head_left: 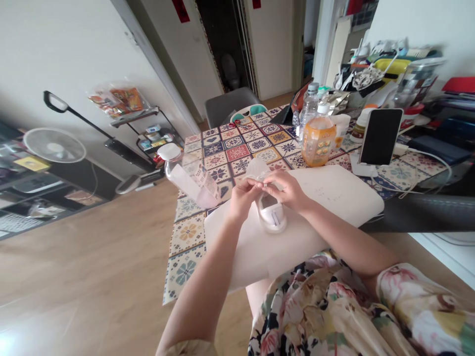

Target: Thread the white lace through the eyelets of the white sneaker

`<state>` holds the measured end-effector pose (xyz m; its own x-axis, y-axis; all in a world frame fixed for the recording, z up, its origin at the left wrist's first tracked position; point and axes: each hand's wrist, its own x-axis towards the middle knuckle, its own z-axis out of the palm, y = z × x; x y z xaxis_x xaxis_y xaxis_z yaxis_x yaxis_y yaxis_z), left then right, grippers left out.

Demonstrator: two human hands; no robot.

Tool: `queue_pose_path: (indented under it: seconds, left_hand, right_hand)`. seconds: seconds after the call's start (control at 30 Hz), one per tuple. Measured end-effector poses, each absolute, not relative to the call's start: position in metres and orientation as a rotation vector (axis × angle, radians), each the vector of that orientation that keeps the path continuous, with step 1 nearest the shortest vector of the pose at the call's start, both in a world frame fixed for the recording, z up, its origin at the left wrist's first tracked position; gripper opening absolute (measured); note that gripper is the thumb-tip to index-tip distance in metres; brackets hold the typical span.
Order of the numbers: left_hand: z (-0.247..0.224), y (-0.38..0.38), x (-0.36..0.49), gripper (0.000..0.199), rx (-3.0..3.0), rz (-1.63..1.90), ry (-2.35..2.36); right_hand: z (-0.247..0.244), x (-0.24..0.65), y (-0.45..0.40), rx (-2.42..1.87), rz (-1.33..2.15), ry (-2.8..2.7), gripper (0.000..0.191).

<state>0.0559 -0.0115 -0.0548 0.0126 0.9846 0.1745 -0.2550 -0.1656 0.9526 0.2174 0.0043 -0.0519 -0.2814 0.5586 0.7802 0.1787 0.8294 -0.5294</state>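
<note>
My left hand (243,198) and my right hand (285,189) meet fingertip to fingertip over a white mat (330,190). Both are pinched on a tiny pale piece (264,185), too small to make out. Just below my fingers a small white container (273,217) with dark marks on its side rests on the mat, its upper part partly hidden by my hands. Behind my fingertips is a translucent, crumpled-looking white thing (257,168), partly covered.
A white-capped clear jar (196,183) stands at the left on the patterned tablecloth (187,232). Beyond the mat are an orange bottle (318,141), a clear bottle (308,104) and a phone (381,136) on a stand with a white cable. Clutter fills the right back.
</note>
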Motion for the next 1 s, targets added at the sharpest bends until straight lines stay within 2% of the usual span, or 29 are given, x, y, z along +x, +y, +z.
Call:
queue_pose_path:
  seconds: [0.1, 0.33, 0.57, 0.77, 0.87, 1.0]
  left_hand:
    - [-0.057, -0.007, 0.053, 0.033, 1.112, 1.402, 0.904]
    - [-0.063, 0.003, 0.048, 0.021, 1.345, 1.433, 1.274]
    - [-0.067, 0.01, 0.047, 0.017, 1.472, 1.409, 1.474]
    - [-0.065, 0.008, 0.041, 0.018, 1.485, 1.351, 1.426]
    - [-0.058, 0.002, 0.037, 0.02, 1.48, 1.392, 1.385]
    - [-0.044, -0.007, 0.032, 0.025, 1.556, 1.368, 1.236]
  right_hand:
    - [-0.049, 0.221, 0.002, -0.51, 0.348, -1.853, 0.011]
    - [-0.036, 0.237, -0.002, -0.305, 0.642, -2.014, 0.015]
    - [-0.038, 0.238, 0.0, -0.284, 0.722, -2.018, 0.016]
    - [-0.036, 0.24, -0.002, -0.32, 0.747, -2.056, 0.014]
    - [-0.039, 0.24, -0.001, -0.418, 0.731, -2.058, 0.007]
    - [-0.044, 0.238, 0.003, -0.549, 0.642, -2.019, 0.009]
